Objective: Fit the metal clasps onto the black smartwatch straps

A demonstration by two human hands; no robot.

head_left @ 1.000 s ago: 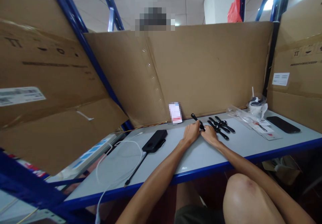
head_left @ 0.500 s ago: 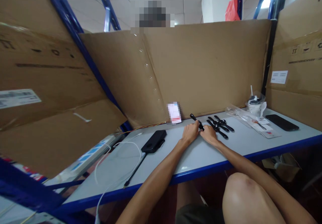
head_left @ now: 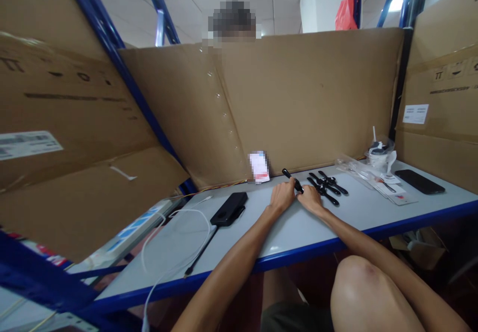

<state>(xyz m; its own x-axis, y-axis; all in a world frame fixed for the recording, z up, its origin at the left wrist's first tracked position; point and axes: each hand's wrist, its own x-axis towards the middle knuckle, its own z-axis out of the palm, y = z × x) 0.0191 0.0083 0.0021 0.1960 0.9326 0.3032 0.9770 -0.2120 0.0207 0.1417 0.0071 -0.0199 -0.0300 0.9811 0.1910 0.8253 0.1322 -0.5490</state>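
A slim black watch strap [head_left: 293, 180], angled away, lies on the pale tabletop near the cardboard wall.

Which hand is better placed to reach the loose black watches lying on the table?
Probably the right hand: it lies just beside the loose black watches. The left hand sits farther off, beyond the black strap both hands hold.

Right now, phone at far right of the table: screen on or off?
Off, or at least dark: the phone lies flat on the table, its upper face plain black, no glow.
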